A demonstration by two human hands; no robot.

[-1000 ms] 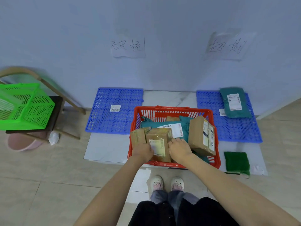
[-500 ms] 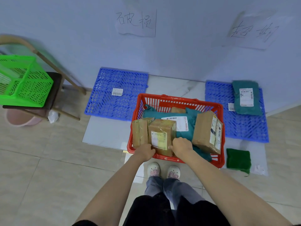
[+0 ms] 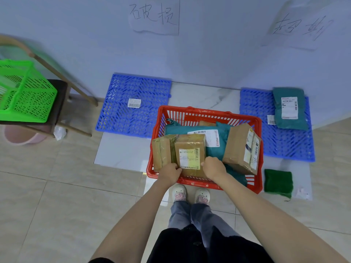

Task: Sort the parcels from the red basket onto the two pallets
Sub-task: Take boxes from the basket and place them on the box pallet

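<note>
The red basket (image 3: 206,112) stands on the floor in front of my feet. In it lie teal bag parcels (image 3: 214,150), a taped box (image 3: 161,152) at the left and a larger brown box (image 3: 241,147) at the right. My left hand (image 3: 170,172) and my right hand (image 3: 213,168) grip the near end of a brown box with a white-and-yellow label (image 3: 190,150), one on each side. The left blue pallet (image 3: 133,122) carries only a loose label. On the right blue pallet (image 3: 284,147) lies one teal parcel (image 3: 289,109).
A green basket (image 3: 24,95) sits on a dark stool with a wooden frame at the left, a pink tub (image 3: 20,136) beneath it. A folded green cloth (image 3: 278,182) lies right of the red basket. Handwritten paper signs (image 3: 154,16) hang on the wall above each pallet.
My head has risen and the view has pulled back. Both hands have slid to the near end of the labelled box, which is tipped up a little higher in the basket.
</note>
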